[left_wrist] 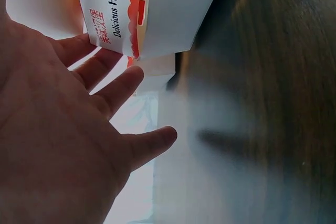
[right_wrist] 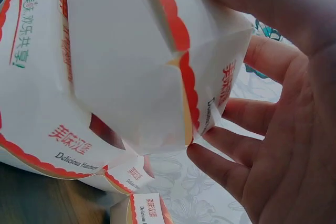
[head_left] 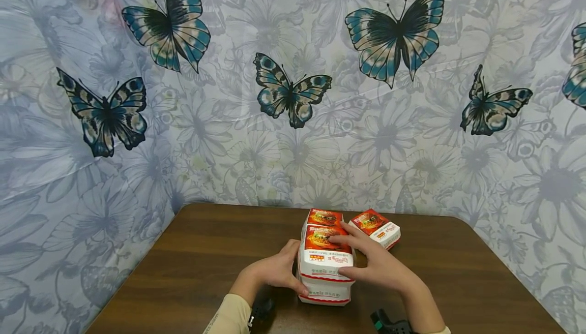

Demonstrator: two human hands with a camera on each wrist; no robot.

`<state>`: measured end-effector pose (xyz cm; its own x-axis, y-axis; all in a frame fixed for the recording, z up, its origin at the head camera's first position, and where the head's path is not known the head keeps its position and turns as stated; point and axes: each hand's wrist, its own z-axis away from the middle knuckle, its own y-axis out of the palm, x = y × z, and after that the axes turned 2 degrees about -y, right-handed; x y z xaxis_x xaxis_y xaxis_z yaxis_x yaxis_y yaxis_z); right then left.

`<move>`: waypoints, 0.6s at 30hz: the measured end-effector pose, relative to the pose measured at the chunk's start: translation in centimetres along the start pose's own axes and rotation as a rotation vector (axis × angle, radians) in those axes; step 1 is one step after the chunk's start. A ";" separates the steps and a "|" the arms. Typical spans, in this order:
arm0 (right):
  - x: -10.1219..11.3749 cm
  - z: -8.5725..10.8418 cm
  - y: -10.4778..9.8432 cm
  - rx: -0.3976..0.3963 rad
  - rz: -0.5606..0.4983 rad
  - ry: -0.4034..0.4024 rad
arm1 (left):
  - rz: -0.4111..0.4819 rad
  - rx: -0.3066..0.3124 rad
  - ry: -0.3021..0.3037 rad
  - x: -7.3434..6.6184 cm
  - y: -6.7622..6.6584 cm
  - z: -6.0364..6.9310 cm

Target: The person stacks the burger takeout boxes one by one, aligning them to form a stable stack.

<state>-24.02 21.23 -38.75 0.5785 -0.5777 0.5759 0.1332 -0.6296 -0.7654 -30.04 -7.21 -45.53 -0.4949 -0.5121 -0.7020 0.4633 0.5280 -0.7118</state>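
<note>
A white and red hamburger box [head_left: 327, 252] is on top of another hamburger box [head_left: 329, 294], near the table's front. My right hand [head_left: 373, 260] grips the upper box, thumb on its near side and fingers at the far side. In the right wrist view this upper box [right_wrist: 121, 66] is tilted against the lower box [right_wrist: 37, 103]. My left hand [head_left: 276, 270] rests along the left side of the lower box, its thumb at the front corner. In the left wrist view the fingers are extended; some touch the box [left_wrist: 113, 11], and the little finger stands away.
Directly behind the stack is another hamburger box [head_left: 325, 217]; what lies under it is hidden. One more hamburger box [head_left: 375, 228] sits at an angle to the right. The brown wooden table [head_left: 220, 237] meets a butterfly-patterned cloth [head_left: 229, 120] at the back.
</note>
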 end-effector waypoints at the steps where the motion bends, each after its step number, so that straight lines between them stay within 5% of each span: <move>1: 0.0 0.0 0.1 -0.002 0.003 -0.004 | 0.000 -0.001 0.000 0.0 0.0 0.0; 18: 0.6 -0.2 0.8 -0.001 -0.031 0.019 | -0.023 0.006 0.008 -0.1 -0.5 0.4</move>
<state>-23.77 20.31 -38.94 0.5588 -0.5675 0.6047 0.1498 -0.6481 -0.7467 -29.90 -7.66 -45.09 -0.5114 -0.5181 -0.6856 0.4564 0.5122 -0.7275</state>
